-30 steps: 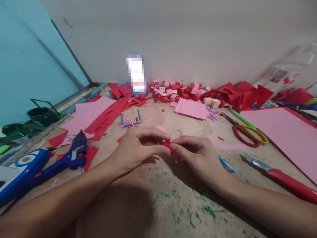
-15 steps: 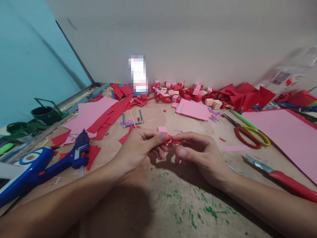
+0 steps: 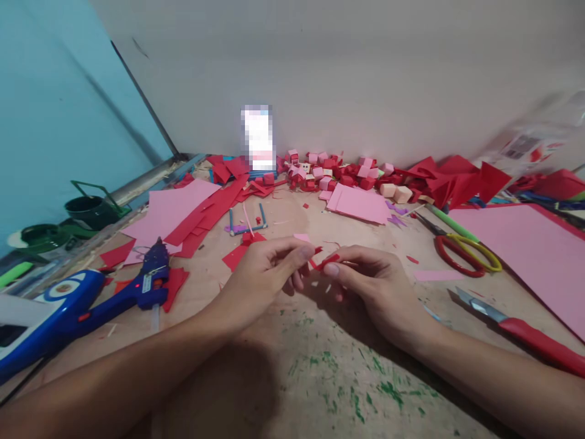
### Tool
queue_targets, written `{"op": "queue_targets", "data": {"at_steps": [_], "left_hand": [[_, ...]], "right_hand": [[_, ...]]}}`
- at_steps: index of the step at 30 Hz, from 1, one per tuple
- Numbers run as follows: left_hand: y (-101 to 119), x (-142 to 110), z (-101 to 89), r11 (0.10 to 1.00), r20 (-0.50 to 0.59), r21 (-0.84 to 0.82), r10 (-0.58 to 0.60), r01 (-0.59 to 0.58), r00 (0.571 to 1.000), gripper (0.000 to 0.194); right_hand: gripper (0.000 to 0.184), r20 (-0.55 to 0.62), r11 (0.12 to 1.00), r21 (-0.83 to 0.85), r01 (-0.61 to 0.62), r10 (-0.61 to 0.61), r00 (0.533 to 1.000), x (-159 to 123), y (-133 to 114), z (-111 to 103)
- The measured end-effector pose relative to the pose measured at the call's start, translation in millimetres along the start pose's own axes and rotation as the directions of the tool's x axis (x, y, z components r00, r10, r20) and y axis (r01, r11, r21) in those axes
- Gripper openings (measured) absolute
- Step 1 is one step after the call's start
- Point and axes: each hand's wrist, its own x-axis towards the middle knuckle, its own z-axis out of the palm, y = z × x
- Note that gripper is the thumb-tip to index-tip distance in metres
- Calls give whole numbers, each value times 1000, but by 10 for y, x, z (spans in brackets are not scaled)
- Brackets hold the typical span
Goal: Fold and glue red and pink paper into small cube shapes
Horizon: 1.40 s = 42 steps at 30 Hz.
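Note:
Both my hands meet over the middle of the worktable [image 3: 320, 366]. My left hand [image 3: 265, 271] pinches one end of a small red paper strip [image 3: 322, 261] between thumb and forefinger. My right hand [image 3: 370, 280] pinches the other end, fingers curled. The strip is folded and bent between the two hands, a little above the tabletop. A small pink piece [image 3: 301, 237] lies just behind my left fingers.
A blue glue gun [image 3: 137, 289] lies at the left. Red and yellow scissors [image 3: 461, 250] and a red-handled craft knife [image 3: 525, 329] lie at the right. Pink sheets [image 3: 359, 204], red scraps and several small paper cubes [image 3: 329, 171] line the back wall.
The red piece has been pulled open from a small wad into a bent strip. My hands have moved slightly apart and a little farther from me.

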Motion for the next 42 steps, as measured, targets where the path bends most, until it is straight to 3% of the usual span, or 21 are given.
{"op": "queue_targets", "data": {"at_steps": [3,8,13,22,26,32,38,42], "left_hand": [[9,12,-14,999,-23,-32,-9,8,1000,21],[-21,42,-42,994,-38,-79,-83,80,996,16],[-6,16,-19,992,-78,-98,-85,77,993,16],[31,2,3,995,-46,-38,-92,90,995,9],[38,10,-11,992,13,-52,-115,116,993,23],[40,-6,-18,982,87,-97,-154,162,984,24],[80,-22,-14,986,69,-21,-165,167,984,19],[75,-15,-3,979,43,-9,-205,205,978,19]], "right_hand": [[10,-17,1000,-18,11,-11,1000,0,1,14],[7,81,991,-110,79,-70,994,2,23,13],[8,124,970,-223,91,-65,990,8,34,2],[9,64,959,-269,92,-78,995,-9,43,-6],[9,75,947,-295,125,-107,991,-20,44,13],[13,57,950,-309,37,-20,998,-27,24,44],[18,2,947,-322,-11,12,1000,-28,58,39],[20,-1,930,-366,39,-42,999,-31,84,14]]}}
